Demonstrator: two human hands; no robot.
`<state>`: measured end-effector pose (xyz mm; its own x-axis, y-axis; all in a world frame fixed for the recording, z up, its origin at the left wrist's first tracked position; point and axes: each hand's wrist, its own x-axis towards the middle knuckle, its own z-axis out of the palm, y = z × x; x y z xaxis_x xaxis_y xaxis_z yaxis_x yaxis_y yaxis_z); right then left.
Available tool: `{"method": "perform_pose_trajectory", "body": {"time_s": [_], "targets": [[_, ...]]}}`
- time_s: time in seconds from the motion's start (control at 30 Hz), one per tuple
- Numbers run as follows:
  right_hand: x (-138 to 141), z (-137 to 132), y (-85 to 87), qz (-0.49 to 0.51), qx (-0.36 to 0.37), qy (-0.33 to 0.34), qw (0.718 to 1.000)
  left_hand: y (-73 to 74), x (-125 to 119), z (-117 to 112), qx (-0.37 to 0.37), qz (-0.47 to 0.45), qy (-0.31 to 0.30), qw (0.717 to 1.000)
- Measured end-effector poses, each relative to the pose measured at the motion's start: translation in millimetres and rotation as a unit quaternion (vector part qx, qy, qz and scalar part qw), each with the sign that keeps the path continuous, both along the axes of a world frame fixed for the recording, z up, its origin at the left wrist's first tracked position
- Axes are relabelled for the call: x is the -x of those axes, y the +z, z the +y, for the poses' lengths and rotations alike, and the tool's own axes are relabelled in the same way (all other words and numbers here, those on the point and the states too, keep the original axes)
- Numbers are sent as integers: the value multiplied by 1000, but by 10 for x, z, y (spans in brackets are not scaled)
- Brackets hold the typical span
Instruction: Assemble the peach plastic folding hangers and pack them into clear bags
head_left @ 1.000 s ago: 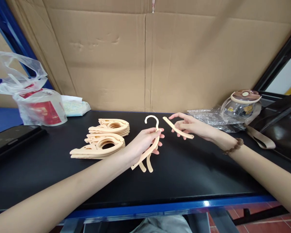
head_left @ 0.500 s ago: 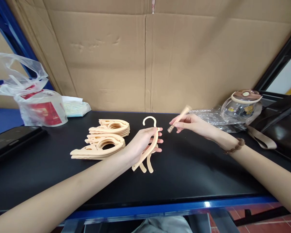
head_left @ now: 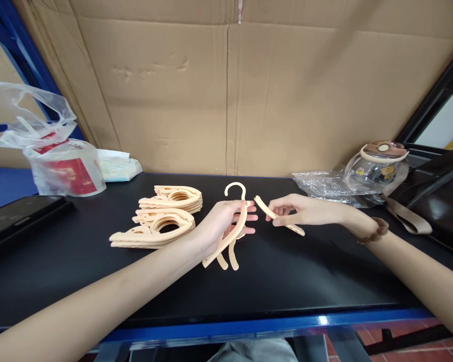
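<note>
My left hand (head_left: 218, 223) is closed around a peach plastic hanger part (head_left: 234, 221) with a round hook at its top and curved arms hanging below the palm. My right hand (head_left: 301, 211) pinches a separate curved peach arm piece (head_left: 269, 211), whose near tip points at the hook part, a short gap away. Both hands hover just above the black tabletop (head_left: 287, 271). To the left of my left hand lie stacks of folded peach hangers (head_left: 162, 216).
A plastic bag with red packaging (head_left: 56, 161) and a white packet (head_left: 117, 165) sit at the back left. A dark tray (head_left: 15, 216) lies at the far left. Crumpled clear plastic (head_left: 324, 183), a lidded jar (head_left: 381, 163) and a dark bag (head_left: 441, 196) stand at the right. Cardboard (head_left: 226, 85) walls the back.
My right hand turned the arm piece upward, then brought it back down and closer to the hook part in my left hand. The left hand barely moved.
</note>
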<state>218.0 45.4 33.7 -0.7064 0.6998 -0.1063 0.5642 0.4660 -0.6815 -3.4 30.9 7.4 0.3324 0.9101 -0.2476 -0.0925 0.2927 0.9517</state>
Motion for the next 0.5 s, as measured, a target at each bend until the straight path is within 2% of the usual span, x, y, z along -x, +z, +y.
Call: {"method": "perform_pose_trajectory", "body": {"time_s": [0.13,0.3,0.5], "targets": [[17,-15,-8,-33,-23,16,999,46,-20,-36,3,-15,-2,1000],[2,28,-16,-36,-52,53,997,55,-7,-53,-4,-17,-41,999],[-52,94,-35,-21,-43,34,998,72,25,-38,6,-4,-82,997]]}}
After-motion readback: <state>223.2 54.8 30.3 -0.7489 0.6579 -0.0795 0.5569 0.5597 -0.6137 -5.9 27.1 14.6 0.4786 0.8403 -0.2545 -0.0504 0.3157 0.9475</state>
